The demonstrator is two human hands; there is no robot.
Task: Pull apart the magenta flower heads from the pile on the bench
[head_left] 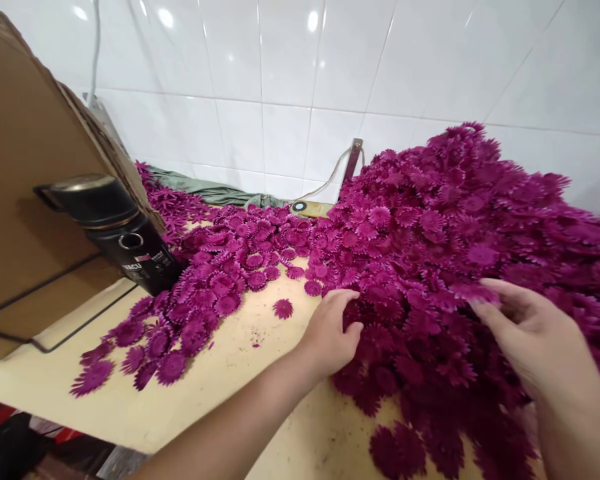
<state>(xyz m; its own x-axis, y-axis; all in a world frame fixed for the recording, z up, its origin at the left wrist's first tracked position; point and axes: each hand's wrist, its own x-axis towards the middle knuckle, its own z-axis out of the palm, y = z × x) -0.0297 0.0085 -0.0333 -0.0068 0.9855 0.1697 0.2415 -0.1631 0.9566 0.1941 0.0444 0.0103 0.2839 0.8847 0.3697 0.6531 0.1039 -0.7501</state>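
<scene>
Hands (pixel 330 333) (pixel 525 333) half-curled, touching magenta flower pile (pixel 430 233)

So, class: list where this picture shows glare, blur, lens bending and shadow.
Head view, top: lamp glare spots on the wall tiles; head view, right: the right hand is softly blurred, the left hand sharper; head view, edges: tile seams slant and splay from the wide lens; head view, bottom: the flower pile darkens into shadow.
</scene>
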